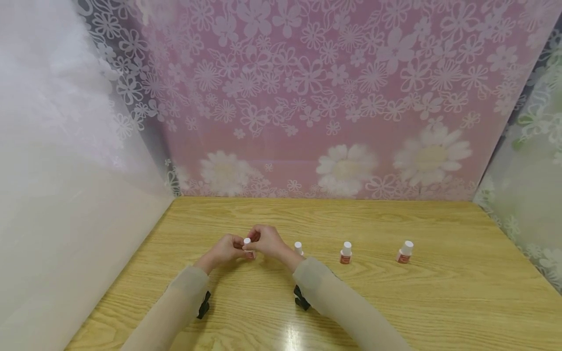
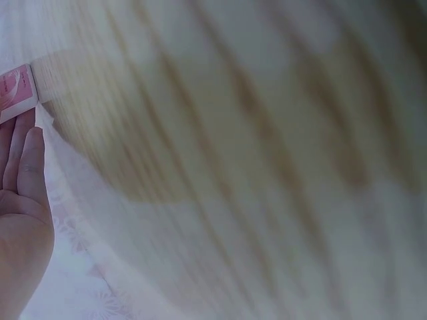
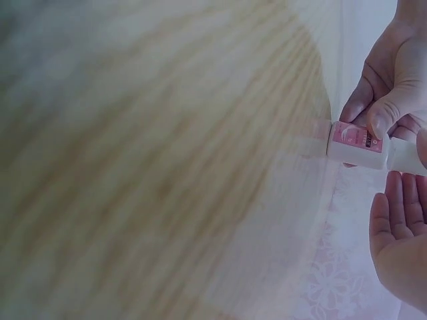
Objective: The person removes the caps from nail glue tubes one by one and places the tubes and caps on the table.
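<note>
1. Both hands meet over the light wooden desk (image 1: 395,302), left of its middle and nearer the front edge than the back.
2. Left hand (image 1: 225,251) has its fingers curled around the small white bottle with a pink label and white cap (image 1: 248,248), thumb pressed on the label in the right wrist view.
3. Right hand (image 1: 267,241) is up at the cap, fingers bent around it; how tightly it pinches, I cannot tell.
4. The bottle stands upright between the two hands.
5. Three more small white-capped bottles line up toward the desk's right edge: one (image 1: 298,248) just beside the right wrist, a second (image 1: 346,253), a third (image 1: 405,252) farthest out.
6. Pink flowered backdrop (image 1: 307,97) rises behind the back edge.
</note>
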The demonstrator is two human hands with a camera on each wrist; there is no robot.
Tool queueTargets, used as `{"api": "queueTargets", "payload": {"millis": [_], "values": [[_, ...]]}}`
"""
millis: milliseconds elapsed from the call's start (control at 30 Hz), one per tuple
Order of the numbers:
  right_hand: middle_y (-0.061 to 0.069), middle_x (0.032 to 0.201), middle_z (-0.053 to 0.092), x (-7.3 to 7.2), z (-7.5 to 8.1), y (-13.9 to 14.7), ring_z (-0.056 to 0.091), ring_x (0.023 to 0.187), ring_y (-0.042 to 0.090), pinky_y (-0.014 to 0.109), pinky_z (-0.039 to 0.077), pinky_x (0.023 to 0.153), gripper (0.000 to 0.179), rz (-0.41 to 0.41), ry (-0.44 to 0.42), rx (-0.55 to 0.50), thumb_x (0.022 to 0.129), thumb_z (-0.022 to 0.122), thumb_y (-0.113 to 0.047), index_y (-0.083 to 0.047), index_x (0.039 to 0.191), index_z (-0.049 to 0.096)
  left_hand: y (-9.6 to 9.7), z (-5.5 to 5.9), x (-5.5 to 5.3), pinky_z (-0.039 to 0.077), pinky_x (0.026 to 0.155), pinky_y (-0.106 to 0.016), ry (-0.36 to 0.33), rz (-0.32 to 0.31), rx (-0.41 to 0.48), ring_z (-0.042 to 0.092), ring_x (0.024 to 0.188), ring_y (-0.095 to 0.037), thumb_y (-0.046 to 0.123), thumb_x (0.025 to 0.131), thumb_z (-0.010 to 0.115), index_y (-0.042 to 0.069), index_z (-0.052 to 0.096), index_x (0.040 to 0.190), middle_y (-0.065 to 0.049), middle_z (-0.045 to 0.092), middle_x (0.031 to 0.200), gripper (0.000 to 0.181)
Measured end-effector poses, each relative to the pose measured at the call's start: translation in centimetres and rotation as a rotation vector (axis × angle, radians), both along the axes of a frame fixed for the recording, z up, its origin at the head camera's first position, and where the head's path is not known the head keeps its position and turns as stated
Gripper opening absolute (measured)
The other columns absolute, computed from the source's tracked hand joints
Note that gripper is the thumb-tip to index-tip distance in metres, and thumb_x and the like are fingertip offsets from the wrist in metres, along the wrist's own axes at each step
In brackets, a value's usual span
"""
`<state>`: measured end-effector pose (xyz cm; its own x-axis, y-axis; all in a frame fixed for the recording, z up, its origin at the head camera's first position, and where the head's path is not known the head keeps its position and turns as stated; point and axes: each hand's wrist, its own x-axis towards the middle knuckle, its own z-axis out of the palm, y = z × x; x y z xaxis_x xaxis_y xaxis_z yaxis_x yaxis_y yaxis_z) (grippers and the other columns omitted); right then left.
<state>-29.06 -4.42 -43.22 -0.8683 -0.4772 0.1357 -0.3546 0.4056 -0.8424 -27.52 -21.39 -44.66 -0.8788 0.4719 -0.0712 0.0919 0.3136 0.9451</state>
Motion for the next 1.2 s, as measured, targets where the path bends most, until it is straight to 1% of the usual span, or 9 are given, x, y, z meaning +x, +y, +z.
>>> {"api": "queueTargets", "payload": {"millis": [133,267,433,567,700,833,900,1033,1200], "values": [[-0.003,0.073,0.058,0.14,0.07,0.03,0.055,0.067,0.008,0.022,0.045,0.060,0.015,-0.003,0.000,-0.024,0.074,0.073,-0.012,-0.006,0.081,0.061,0.01,0.10,0.09,0.045,0.079,-0.040,-0.005,0.001,0.006,0.061,0.085,-0.031,-0.001,0.083,0.058,-0.011,0.060,0.094,-0.021,0.064,0.087,0.015],[-0.002,0.075,0.059,0.21,0.25,0.06,0.056,0.070,0.008,0.022,0.045,0.062,0.012,0.013,-0.015,-0.027,0.076,0.071,-0.011,-0.006,0.084,0.063,-0.03,0.07,0.07,0.046,0.078,-0.039,-0.002,0.005,0.001,0.061,0.085,-0.030,0.000,0.083,0.059,-0.011,0.060,0.095,-0.020,0.064,0.088,0.016],[-0.002,0.079,0.060,0.05,0.29,0.14,0.056,0.075,0.008,0.022,0.045,0.066,0.010,0.050,-0.002,-0.012,0.079,0.067,-0.011,-0.005,0.087,0.063,-0.06,0.06,-0.04,0.046,0.078,-0.037,0.004,0.002,-0.007,0.061,0.085,-0.028,0.001,0.082,0.060,-0.010,0.060,0.095,-0.018,0.064,0.088,0.017],[0.000,0.080,0.060,0.04,0.35,0.26,0.057,0.076,0.010,0.023,0.045,0.067,0.007,0.092,0.010,-0.018,0.082,0.064,-0.009,-0.004,0.087,0.062,-0.13,-0.05,-0.10,0.046,0.078,-0.037,0.002,0.008,-0.006,0.061,0.084,-0.027,0.002,0.081,0.061,-0.009,0.061,0.094,-0.017,0.065,0.087,0.017],[0.001,0.080,0.060,0.21,0.33,0.32,0.056,0.075,0.011,0.023,0.045,0.067,0.009,0.118,0.011,-0.033,0.081,0.064,-0.007,-0.002,0.088,0.060,-0.12,-0.19,-0.04,0.046,0.078,-0.035,0.004,0.020,-0.031,0.062,0.083,-0.024,0.004,0.080,0.064,-0.007,0.063,0.092,-0.015,0.066,0.086,0.017],[-0.001,0.079,0.058,0.36,0.22,0.01,0.055,0.074,0.010,0.022,0.045,0.065,0.016,0.091,0.013,-0.028,0.077,0.069,-0.009,-0.003,0.087,0.059,-0.11,-0.19,0.05,0.046,0.078,-0.035,-0.003,0.026,-0.018,0.062,0.083,-0.025,0.001,0.080,0.063,-0.009,0.062,0.090,-0.016,0.065,0.086,0.014],[-0.001,0.077,0.057,0.36,0.12,-0.18,0.054,0.071,0.009,0.022,0.045,0.063,0.018,0.061,0.011,-0.022,0.075,0.071,-0.011,-0.005,0.086,0.058,-0.07,-0.13,0.10,0.046,0.078,-0.035,-0.014,0.029,-0.004,0.062,0.083,-0.026,-0.001,0.080,0.062,-0.009,0.061,0.090,-0.017,0.065,0.086,0.012],[-0.003,0.074,0.057,0.42,0.09,-0.42,0.053,0.068,0.008,0.021,0.045,0.060,0.020,0.013,0.012,-0.023,0.072,0.074,-0.011,-0.006,0.081,0.057,-0.02,-0.20,0.13,0.046,0.078,-0.034,-0.007,0.031,0.001,0.062,0.082,-0.026,-0.001,0.080,0.062,-0.009,0.061,0.088,-0.017,0.065,0.086,0.011],[-0.002,0.073,0.058,0.57,0.41,-0.32,0.054,0.067,0.008,0.021,0.044,0.060,0.017,0.005,0.017,-0.022,0.072,0.074,-0.010,-0.005,0.080,0.059,0.02,-0.31,0.09,0.046,0.077,-0.034,-0.006,0.025,0.025,0.062,0.083,-0.027,-0.003,0.080,0.062,-0.011,0.061,0.087,-0.020,0.064,0.086,0.011]]}}
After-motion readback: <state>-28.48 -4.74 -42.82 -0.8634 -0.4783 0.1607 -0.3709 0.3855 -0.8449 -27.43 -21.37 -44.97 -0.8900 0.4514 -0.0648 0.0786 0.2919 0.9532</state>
